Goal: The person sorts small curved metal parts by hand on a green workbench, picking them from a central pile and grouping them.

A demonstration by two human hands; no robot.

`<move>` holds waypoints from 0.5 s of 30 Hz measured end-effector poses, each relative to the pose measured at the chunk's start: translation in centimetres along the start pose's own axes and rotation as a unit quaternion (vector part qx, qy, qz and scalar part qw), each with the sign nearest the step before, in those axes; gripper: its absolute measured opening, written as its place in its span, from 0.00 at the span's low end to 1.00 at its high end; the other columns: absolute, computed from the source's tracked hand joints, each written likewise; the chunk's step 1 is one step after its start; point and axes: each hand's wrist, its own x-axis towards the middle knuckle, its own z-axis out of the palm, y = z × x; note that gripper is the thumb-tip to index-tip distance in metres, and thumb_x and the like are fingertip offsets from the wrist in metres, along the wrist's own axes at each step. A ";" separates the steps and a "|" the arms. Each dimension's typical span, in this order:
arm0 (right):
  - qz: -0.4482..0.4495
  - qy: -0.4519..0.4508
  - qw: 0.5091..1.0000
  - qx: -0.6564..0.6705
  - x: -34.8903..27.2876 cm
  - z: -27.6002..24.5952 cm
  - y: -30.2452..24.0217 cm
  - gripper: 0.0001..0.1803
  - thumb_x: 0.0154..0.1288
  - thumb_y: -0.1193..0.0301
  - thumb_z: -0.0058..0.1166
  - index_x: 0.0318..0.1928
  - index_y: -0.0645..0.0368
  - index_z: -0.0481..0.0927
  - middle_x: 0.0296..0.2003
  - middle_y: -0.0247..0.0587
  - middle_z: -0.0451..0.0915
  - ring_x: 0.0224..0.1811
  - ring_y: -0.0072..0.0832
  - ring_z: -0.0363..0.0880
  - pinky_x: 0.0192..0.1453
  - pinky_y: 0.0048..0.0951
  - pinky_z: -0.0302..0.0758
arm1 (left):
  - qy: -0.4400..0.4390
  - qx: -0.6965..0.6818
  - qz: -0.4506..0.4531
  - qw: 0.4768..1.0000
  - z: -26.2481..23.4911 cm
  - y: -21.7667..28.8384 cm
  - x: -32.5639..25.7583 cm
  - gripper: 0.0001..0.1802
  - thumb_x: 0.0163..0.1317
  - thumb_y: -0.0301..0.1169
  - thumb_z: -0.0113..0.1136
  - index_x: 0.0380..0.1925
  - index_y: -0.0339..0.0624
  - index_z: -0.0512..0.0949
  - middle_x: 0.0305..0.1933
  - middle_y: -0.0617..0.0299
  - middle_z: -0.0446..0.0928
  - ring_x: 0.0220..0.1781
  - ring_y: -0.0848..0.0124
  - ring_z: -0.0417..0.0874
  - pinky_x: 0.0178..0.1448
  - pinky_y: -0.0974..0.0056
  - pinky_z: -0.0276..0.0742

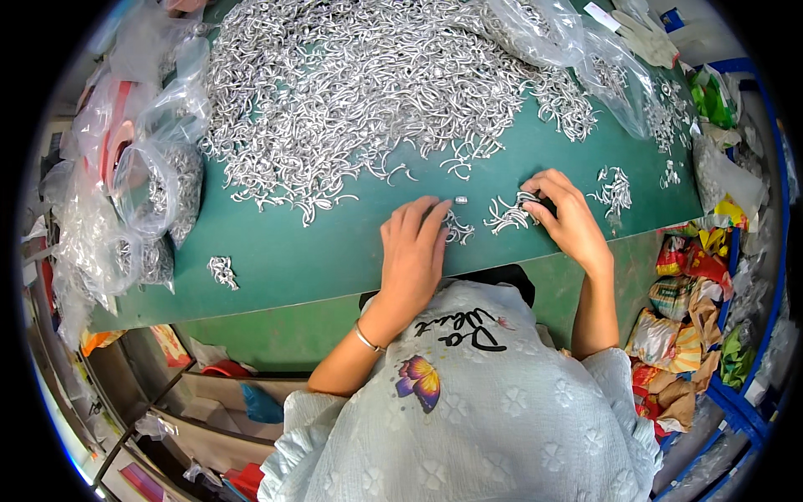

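On the green tabletop [276, 284] lies a wide heap of small curved silvery metal pieces [351, 100]. My left hand [411, 251] rests palm down near the table's front edge, its fingers loosely bent and slightly apart. Beside its fingertips is a little cluster of metal pieces [457, 228], partly covered by the hand. One short, blocky metal part [461, 200] sits just beyond. To the right, my right hand [569, 219] has thumb and forefinger curled around the end of a small group of curved pieces [505, 216]; how many it grips is hidden.
Small separate piles lie at the right [616, 191] and left [222, 271]. Clear plastic bags with metal pieces [171, 180] crowd the left edge; another clear bag [615, 79] lies at the far right near a pale glove [646, 38]. Blue shelving [743, 322] with packages stands at right.
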 end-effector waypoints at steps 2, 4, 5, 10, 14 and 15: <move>-0.038 0.055 0.997 -0.025 -0.2 0.4 0.3 0.14 0.58 0.73 0.61 0.43 0.64 0.77 0.41 0.47 0.74 0.46 0.44 0.72 0.52 0.38 0.70 | -0.014 0.017 0.028 0.999 0.7 0.2 0.8 0.21 0.59 0.21 0.59 0.54 0.42 0.75 0.55 0.55 0.73 0.56 0.56 0.72 0.58 0.56 0.64; -0.076 0.113 0.989 -0.056 0.1 1.4 -0.4 0.15 0.58 0.72 0.62 0.44 0.64 0.77 0.43 0.47 0.73 0.48 0.44 0.71 0.53 0.38 0.69 | -0.013 0.031 0.043 0.999 1.5 0.1 2.0 0.19 0.58 0.22 0.60 0.51 0.42 0.77 0.51 0.57 0.74 0.52 0.59 0.73 0.54 0.57 0.64; -0.038 0.048 0.997 -0.047 -0.3 1.7 -0.7 0.18 0.55 0.71 0.65 0.45 0.63 0.77 0.48 0.46 0.72 0.50 0.44 0.70 0.55 0.39 0.69 | -0.020 0.037 0.047 0.998 1.9 -0.1 2.6 0.17 0.58 0.22 0.60 0.49 0.42 0.78 0.49 0.58 0.75 0.51 0.60 0.74 0.53 0.57 0.64; -0.083 0.134 0.984 -0.087 -1.2 2.5 -1.7 0.18 0.53 0.71 0.66 0.44 0.61 0.77 0.51 0.45 0.71 0.54 0.45 0.69 0.56 0.43 0.67 | -0.044 0.046 0.048 0.997 1.9 -0.6 4.3 0.10 0.56 0.24 0.63 0.39 0.41 0.81 0.41 0.61 0.77 0.44 0.62 0.76 0.49 0.59 0.64; -0.141 0.150 0.975 -0.080 -0.9 4.9 -1.2 0.15 0.53 0.72 0.65 0.41 0.60 0.77 0.51 0.44 0.71 0.56 0.44 0.69 0.56 0.44 0.66 | -0.010 0.055 0.061 0.997 1.6 -1.0 4.5 0.09 0.56 0.23 0.64 0.38 0.40 0.81 0.40 0.59 0.77 0.43 0.61 0.77 0.48 0.61 0.65; -0.144 0.153 0.975 -0.071 -1.0 5.3 -0.5 0.15 0.53 0.73 0.65 0.41 0.59 0.77 0.51 0.44 0.71 0.57 0.43 0.69 0.56 0.44 0.66 | -0.005 0.062 0.060 0.996 1.5 -1.3 4.2 0.09 0.56 0.23 0.64 0.38 0.40 0.81 0.40 0.59 0.77 0.43 0.61 0.77 0.49 0.61 0.65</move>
